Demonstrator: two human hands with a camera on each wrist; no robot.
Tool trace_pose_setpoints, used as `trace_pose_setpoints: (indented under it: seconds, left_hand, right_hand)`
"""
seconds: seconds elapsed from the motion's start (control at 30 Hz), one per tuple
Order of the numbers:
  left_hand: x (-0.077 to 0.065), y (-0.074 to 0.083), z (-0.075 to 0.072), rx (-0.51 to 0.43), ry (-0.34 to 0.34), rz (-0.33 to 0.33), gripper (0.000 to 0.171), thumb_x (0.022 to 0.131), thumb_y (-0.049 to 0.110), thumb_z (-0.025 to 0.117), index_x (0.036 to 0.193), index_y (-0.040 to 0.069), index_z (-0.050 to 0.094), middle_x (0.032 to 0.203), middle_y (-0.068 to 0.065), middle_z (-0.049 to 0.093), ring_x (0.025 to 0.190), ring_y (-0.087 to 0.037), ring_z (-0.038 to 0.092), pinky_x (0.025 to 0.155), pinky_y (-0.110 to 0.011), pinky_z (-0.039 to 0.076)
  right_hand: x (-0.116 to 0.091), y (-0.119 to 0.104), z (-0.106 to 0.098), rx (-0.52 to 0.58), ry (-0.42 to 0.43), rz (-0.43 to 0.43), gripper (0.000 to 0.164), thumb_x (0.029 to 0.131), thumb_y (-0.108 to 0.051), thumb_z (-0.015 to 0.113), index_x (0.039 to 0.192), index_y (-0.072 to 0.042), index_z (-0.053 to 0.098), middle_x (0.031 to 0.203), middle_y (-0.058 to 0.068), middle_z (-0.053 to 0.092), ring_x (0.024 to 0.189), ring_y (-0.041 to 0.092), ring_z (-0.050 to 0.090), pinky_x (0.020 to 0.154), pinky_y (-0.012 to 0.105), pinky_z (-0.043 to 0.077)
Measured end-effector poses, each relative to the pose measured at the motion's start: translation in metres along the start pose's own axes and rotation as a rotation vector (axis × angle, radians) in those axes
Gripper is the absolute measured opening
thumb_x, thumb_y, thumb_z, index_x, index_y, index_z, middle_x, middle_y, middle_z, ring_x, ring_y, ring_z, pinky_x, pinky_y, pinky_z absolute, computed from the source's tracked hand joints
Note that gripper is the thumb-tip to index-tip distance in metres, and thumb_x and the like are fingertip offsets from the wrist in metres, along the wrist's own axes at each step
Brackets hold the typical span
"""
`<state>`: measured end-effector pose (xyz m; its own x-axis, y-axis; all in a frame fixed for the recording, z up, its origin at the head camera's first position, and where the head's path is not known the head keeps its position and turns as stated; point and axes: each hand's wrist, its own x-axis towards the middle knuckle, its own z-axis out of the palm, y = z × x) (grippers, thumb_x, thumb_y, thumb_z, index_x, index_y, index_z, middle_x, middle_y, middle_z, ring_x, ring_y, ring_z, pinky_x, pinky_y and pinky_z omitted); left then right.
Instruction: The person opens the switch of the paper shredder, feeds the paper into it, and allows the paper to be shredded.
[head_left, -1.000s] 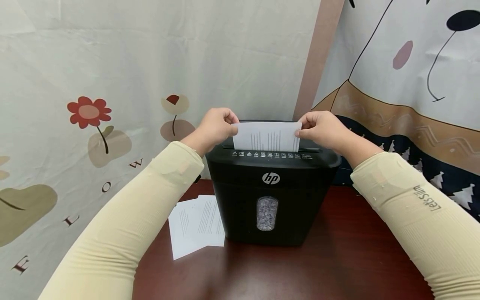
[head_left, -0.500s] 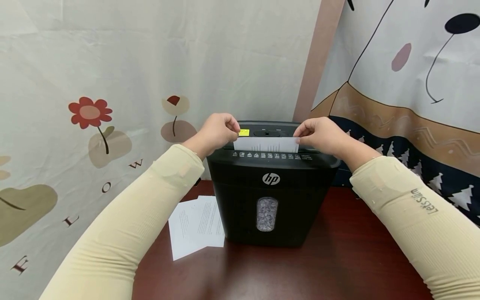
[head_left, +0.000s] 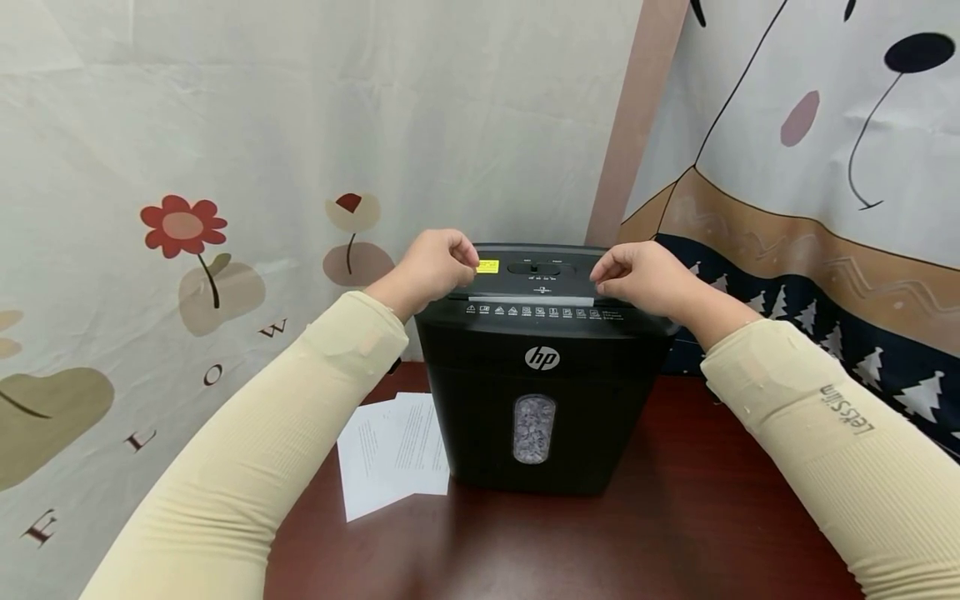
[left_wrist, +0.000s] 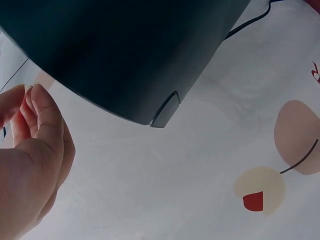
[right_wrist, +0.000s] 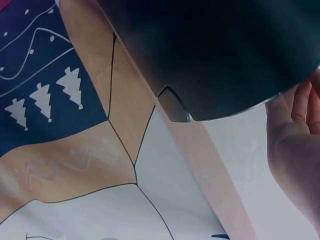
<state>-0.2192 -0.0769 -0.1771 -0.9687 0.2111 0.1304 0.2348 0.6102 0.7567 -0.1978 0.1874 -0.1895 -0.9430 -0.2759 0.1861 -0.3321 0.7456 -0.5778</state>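
Note:
A black hp paper shredder (head_left: pixel 480 375) stands upright on the dark red table, paper shreds showing through its front window (head_left: pixel 533 428). Only a thin strip of the white paper sheet (head_left: pixel 531 301) sticks out of its top slot. My left hand (head_left: pixel 435 267) hovers over the top's left end, near a yellow label (head_left: pixel 487 267), fingers loosely curled with nothing between them. Over the right end is my right hand (head_left: pixel 645 273), its fingers likewise curled and off the paper. Both wrist views show the shredder's dark side, with the left hand (left_wrist: pixel 37 155) and right hand (right_wrist: pixel 295 135) beside its edge.
Printed sheets (head_left: pixel 393 454) lie overlapping on the table (head_left: pixel 517 550) at the shredder's left. Patterned curtains (head_left: pixel 487 117) hang close behind it. A black cord (left_wrist: pixel 250 22) runs from the shredder in the left wrist view.
The paper sheet has sunk down into the slot until only a strip shows. Both hands have let go of its corners and sit slightly lower.

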Motion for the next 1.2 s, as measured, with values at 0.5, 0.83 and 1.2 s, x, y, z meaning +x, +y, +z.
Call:
trace_pose_setpoints:
  seconds: [0.5,0.83,1.2]
  left_hand:
    - [-0.006,-0.014,-0.009,0.1,0.067,0.092,0.018,0.081,0.003,0.053,0.099,0.001,0.054,0.097,-0.01,0.054,0.088,-0.023,0.049,0.073,-0.034,0.042]
    - [-0.009,-0.028,-0.019,0.074,0.16,0.054,0.025,0.081,0.009,0.058,0.106,0.004,0.052,0.104,-0.01,0.055,0.097,-0.022,0.05,0.077,-0.037,0.043]
    - [-0.013,-0.059,-0.032,-0.025,0.283,-0.024,0.032,0.081,0.007,0.059,0.111,0.005,0.048,0.109,-0.012,0.05,0.103,-0.024,0.047,0.08,-0.038,0.043]
  right_hand:
    - [-0.011,0.008,0.001,-0.075,0.106,0.002,0.021,0.089,-0.016,0.055,0.106,-0.005,0.057,0.104,0.014,0.058,0.096,0.027,0.053,0.083,0.046,0.041]
    - [-0.022,0.014,0.001,-0.132,0.146,-0.039,0.036,0.089,-0.027,0.055,0.117,-0.006,0.053,0.117,0.016,0.052,0.109,0.032,0.046,0.097,0.054,0.027]
    - [-0.04,0.022,0.001,-0.171,0.218,-0.094,0.044,0.088,-0.039,0.053,0.117,-0.005,0.053,0.131,0.017,0.04,0.122,0.033,0.033,0.096,0.055,0.026]
